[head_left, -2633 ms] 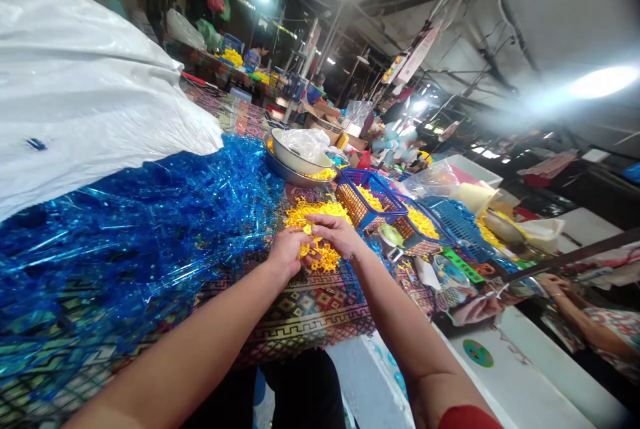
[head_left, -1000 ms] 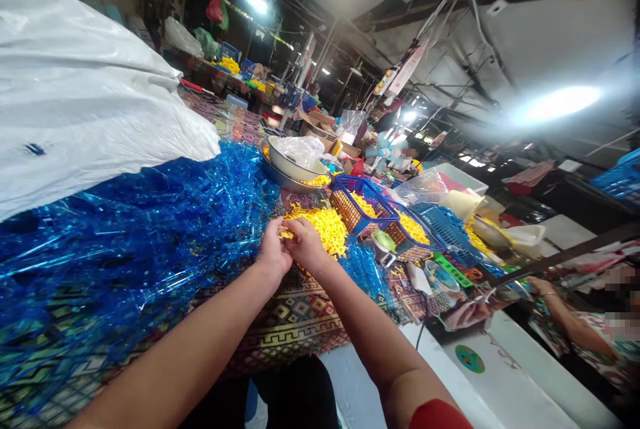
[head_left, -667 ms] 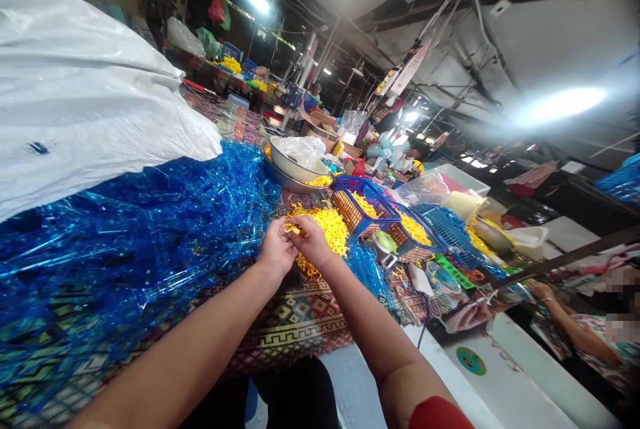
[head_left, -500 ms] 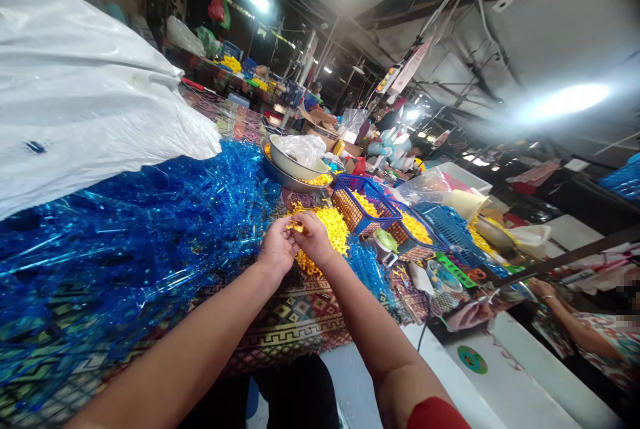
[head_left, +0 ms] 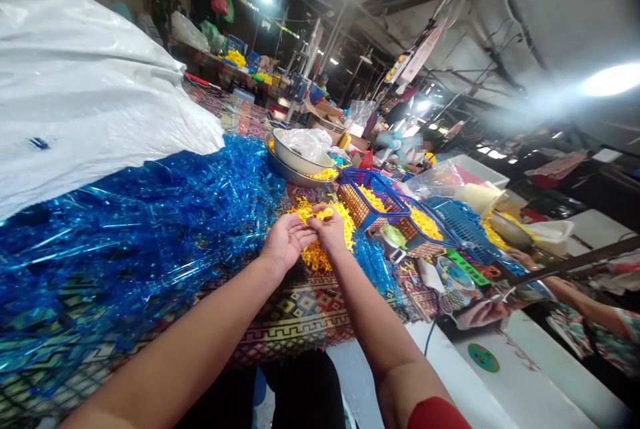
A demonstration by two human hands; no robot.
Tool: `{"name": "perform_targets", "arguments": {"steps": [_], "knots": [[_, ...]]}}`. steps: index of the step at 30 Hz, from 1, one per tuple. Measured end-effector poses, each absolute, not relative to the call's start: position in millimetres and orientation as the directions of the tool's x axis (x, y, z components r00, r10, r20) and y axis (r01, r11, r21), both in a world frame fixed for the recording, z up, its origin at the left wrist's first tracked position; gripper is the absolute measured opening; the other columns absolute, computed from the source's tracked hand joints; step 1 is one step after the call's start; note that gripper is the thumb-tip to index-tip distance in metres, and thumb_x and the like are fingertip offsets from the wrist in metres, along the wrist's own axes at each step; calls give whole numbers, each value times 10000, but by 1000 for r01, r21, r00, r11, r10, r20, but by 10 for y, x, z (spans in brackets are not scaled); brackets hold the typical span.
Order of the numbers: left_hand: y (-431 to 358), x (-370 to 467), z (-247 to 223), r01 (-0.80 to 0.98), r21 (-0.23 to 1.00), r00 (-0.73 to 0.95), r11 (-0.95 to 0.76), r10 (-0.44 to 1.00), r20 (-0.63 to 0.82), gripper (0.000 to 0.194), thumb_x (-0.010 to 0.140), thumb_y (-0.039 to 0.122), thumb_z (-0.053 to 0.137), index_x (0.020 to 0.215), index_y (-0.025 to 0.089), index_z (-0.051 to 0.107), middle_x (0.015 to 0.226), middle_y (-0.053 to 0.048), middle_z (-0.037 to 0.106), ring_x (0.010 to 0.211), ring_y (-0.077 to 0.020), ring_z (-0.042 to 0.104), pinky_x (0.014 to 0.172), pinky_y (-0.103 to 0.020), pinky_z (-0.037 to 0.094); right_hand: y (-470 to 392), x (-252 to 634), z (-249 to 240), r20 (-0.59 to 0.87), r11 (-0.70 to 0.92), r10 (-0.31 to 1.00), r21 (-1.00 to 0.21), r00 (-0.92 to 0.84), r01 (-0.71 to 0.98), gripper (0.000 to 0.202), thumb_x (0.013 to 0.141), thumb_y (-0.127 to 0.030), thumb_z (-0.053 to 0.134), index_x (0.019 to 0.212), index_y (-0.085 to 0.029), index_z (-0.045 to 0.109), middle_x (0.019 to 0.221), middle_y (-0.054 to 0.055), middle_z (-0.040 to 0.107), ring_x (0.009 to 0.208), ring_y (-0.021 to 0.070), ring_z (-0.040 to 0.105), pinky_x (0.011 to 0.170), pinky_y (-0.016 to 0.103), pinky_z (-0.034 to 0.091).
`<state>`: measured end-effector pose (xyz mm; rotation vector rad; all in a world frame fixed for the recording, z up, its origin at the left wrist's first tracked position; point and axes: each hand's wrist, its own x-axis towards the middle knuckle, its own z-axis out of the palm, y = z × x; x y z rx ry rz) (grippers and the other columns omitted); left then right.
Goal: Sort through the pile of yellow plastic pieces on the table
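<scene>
Both my hands meet over a heap of small yellow plastic pieces on the patterned cloth. My left hand is turned palm up, its fingers stretched toward the other hand. Beside it, my right hand is closed, with a yellow plastic piece at its thumb and fingertips. More yellow shows just above the left fingertips; whether that hand touches it I cannot tell. The exact shape of the held piece is too small to make out.
Shiny blue plastic film pieces spread across the left, below a big white sack. Beyond the heap stand stacked bowls and a blue basket of yellow pieces. A green-topped cup is to the right. Another person's arm reaches in at far right.
My fingers were bunched together at the heap. Now the left fingers have straightened and the palm shows, while a yellow piece is visible at the right fingertips. The view has shifted slightly.
</scene>
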<state>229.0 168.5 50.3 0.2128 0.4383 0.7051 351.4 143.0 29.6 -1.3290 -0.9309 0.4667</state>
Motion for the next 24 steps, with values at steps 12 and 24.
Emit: {"name": "perform_targets", "arguments": {"steps": [12,24], "knots": [[1665,2268,507,-549,343,693,762,645,-323,112,753,204,469,705,111,509,632,-114,589,709,-258,647,699,-444,525,1097,3577,587,-31,301,731,-881,681,-364,445,480,-97,694,857,-227,499,653,-52,586,538,74,535,387,123,371],[1591,2256,526,-451,427,706,784,606,-367,155,760,223,464,675,102,509,569,-92,576,567,-261,639,557,-416,525,1008,4670,1281,330,450,356,-881,874,149,446,491,-94,682,878,-218,496,671,-60,542,525,81,537,407,161,405]]}}
